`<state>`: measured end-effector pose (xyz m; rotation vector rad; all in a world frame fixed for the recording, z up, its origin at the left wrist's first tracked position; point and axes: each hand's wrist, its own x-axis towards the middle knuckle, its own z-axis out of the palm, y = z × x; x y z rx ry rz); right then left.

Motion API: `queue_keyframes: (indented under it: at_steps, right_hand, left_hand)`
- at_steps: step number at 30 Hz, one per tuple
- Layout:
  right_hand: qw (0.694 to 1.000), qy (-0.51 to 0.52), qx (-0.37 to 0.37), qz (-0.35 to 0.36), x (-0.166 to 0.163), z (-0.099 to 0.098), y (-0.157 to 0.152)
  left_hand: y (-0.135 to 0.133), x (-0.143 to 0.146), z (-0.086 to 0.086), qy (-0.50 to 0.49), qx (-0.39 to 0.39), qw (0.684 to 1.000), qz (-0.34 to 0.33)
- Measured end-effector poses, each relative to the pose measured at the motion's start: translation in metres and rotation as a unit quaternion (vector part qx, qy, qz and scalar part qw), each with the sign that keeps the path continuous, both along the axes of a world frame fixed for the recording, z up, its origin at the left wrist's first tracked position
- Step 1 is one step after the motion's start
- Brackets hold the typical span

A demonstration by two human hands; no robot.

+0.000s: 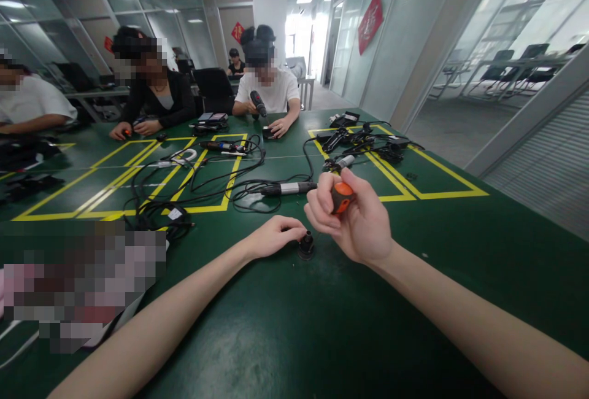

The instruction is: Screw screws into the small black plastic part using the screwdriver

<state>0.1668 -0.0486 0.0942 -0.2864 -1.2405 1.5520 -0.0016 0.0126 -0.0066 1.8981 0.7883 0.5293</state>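
Observation:
My right hand (352,218) is wrapped around the orange-and-black handle of a screwdriver (343,197), held above the green table. The shaft is mostly hidden behind my fingers. My left hand (277,236) lies low over the table, its fingertips closed on a small black round part (306,248) with a wide base and a narrow upright neck. This part stands on the tabletop, just below and left of my right hand.
Beyond my hands lies a silver-and-black cylindrical tool (289,188) with coiled black cables. Yellow tape (207,209) marks rectangles on the green table (257,337). More cabled tools (354,140) lie at right. A blurred-out item (92,288) sits at left. Across, a person holds a power screwdriver (258,103).

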Motion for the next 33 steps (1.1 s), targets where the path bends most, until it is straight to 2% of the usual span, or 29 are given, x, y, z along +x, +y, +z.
queue_keyframes:
  at_steps: [9, 14, 18, 26, 33]
  right_hand:
    - [0.997, 0.012, 0.010, -0.069, -0.0026, -0.0044, 0.0016]
    - [0.999, -0.011, -0.007, -0.041, -0.0024, -0.0012, 0.0023]
    - [1.000, 0.014, -0.014, -0.014, -0.0019, -0.0039, 0.0010]
    - [0.997, 0.007, 0.014, -0.072, -0.0002, -0.0015, 0.0033]
    - [1.000, 0.018, 0.007, 0.019, -0.0008, -0.0024, -0.0041]
  left_hand:
    - [-0.0009, 0.0022, -0.0001, -0.006, -0.012, 1.000, 0.009]
    - [-0.0015, 0.0019, 0.0007, -0.006, -0.006, 1.000, 0.009]
    - [-0.0025, 0.0000, 0.0022, 0.002, 0.005, 1.000, 0.002]
    - [-0.0029, 0.0018, 0.0013, -0.007, -0.003, 1.000, 0.010]
    - [-0.0031, 0.0018, 0.0002, -0.003, -0.009, 1.000, 0.016]
